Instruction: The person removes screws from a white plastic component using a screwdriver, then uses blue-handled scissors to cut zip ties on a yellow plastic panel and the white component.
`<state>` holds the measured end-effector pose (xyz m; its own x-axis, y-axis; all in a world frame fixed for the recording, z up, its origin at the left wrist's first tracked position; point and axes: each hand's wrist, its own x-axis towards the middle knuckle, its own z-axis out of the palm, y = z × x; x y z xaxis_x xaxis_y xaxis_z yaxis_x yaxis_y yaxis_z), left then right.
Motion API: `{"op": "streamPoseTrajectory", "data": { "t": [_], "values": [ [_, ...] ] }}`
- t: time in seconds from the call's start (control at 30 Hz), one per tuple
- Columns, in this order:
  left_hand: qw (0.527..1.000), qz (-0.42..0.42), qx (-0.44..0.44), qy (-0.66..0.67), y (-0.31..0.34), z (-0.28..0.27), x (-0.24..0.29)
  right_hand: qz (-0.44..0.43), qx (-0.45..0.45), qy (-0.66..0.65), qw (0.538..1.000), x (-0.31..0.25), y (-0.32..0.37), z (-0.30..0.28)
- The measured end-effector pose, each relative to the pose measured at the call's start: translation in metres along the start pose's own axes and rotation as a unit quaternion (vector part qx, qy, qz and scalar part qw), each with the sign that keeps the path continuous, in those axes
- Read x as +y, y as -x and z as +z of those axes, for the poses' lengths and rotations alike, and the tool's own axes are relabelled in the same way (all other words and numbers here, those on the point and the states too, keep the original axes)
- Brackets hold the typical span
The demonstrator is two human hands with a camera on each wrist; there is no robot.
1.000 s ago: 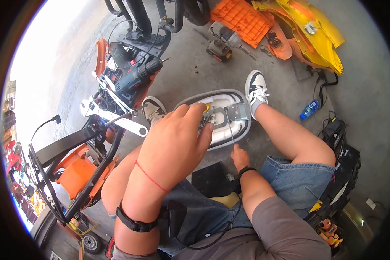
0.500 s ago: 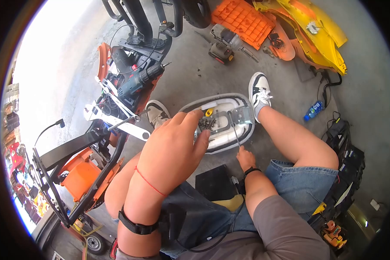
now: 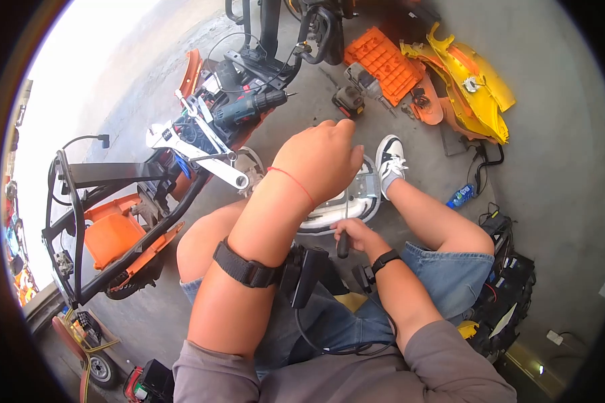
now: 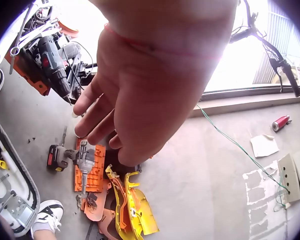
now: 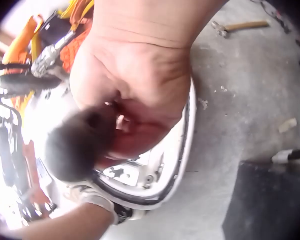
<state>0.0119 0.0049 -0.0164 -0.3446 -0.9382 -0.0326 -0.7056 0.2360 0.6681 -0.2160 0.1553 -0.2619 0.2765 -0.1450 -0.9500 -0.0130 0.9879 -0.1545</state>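
My right hand (image 3: pixel 357 235) grips a screwdriver by its dark handle (image 3: pixel 343 246), and the long thin shaft (image 3: pixel 347 207) runs forward over a white oval tray (image 3: pixel 326 218) on the floor between my feet. In the right wrist view the round handle end (image 5: pixel 70 150) shows blurred below the palm. My left hand (image 3: pixel 319 161) is raised above the tray and covers much of it in the head view. Its fingers (image 4: pixel 92 117) hang relaxed with nothing held. In the left wrist view the tray holds dark screws, a small yellow piece (image 4: pixel 2 164) and a metal plate (image 4: pixel 17 207).
At left stands a vehicle frame (image 3: pixel 81 235) with a drill (image 3: pixel 249 111) and wrenches (image 3: pixel 208 164) lying on it. Ahead are another cordless tool (image 3: pixel 348 101), an orange panel (image 3: pixel 383 64) and yellow body panels (image 3: pixel 477 87). A blue bottle (image 3: pixel 460 196) lies right of my foot.
The left hand has moved forward and to the right over the tray. The screwdriver handle has come into sight in the right hand, its shaft now nearly straight ahead. The head view has shifted.
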Motion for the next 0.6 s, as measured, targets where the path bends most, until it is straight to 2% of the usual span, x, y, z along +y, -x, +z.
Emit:
{"op": "streamPoseTrajectory", "data": {
  "t": [0.03,0.07,0.1,0.13,0.2,0.23,0.27,0.3,0.33,0.4,0.47,0.5,0.53,0.57,0.6],
  "values": [
    [1.000,-0.012,-0.008,0.013,0.002,-0.002,0.000,-0.032,-0.069,-0.172,0.982,-0.011,0.010,0.002],
    [0.999,-0.025,-0.016,0.026,0.004,-0.004,-0.002,-0.062,-0.137,-0.338,0.929,-0.022,0.021,0.001],
    [0.999,-0.028,-0.008,0.028,0.006,-0.005,-0.006,-0.112,-0.307,-0.492,0.807,-0.021,0.008,-0.018],
    [0.999,-0.030,-0.010,0.012,0.009,-0.005,-0.011,-0.109,-0.306,-0.487,0.810,-0.028,0.015,-0.022],
    [0.999,-0.037,-0.011,-0.002,0.015,-0.007,-0.019,-0.153,-0.352,-0.624,0.680,-0.043,0.025,-0.022],
    [0.998,-0.055,-0.032,-0.007,0.016,-0.010,-0.020,-0.149,-0.353,-0.619,0.685,-0.052,0.030,-0.011],
    [0.996,-0.073,-0.055,-0.009,0.018,-0.012,-0.022,-0.186,-0.381,-0.597,0.681,-0.058,0.037,0.000],
    [0.996,-0.075,-0.051,-0.005,0.017,-0.013,-0.025,-0.226,-0.407,-0.573,0.675,-0.066,0.047,0.009],
    [0.997,-0.063,-0.038,0.004,0.016,-0.014,-0.027,-0.227,-0.408,-0.568,0.678,-0.083,0.057,0.017],
    [0.998,-0.051,-0.026,0.019,0.016,-0.014,-0.027,-0.260,-0.424,-0.443,0.746,-0.117,0.072,0.031],
    [0.996,-0.063,-0.017,0.058,0.008,-0.017,-0.023,-0.249,-0.336,-0.332,0.845,-0.148,0.083,0.038],
    [0.996,-0.060,-0.013,0.061,0.006,-0.019,-0.021,-0.271,-0.270,-0.269,0.884,-0.159,0.093,0.055],
    [0.992,-0.077,-0.058,0.078,0.007,-0.020,-0.019,-0.288,-0.201,-0.203,0.914,-0.167,0.102,0.076],
    [0.985,-0.096,-0.103,0.096,0.008,-0.021,-0.018,-0.287,-0.199,-0.197,0.916,-0.172,0.107,0.094],
    [0.985,-0.099,-0.101,0.101,0.011,-0.021,-0.017,-0.279,-0.191,-0.182,0.923,-0.174,0.111,0.110]
  ]
}}
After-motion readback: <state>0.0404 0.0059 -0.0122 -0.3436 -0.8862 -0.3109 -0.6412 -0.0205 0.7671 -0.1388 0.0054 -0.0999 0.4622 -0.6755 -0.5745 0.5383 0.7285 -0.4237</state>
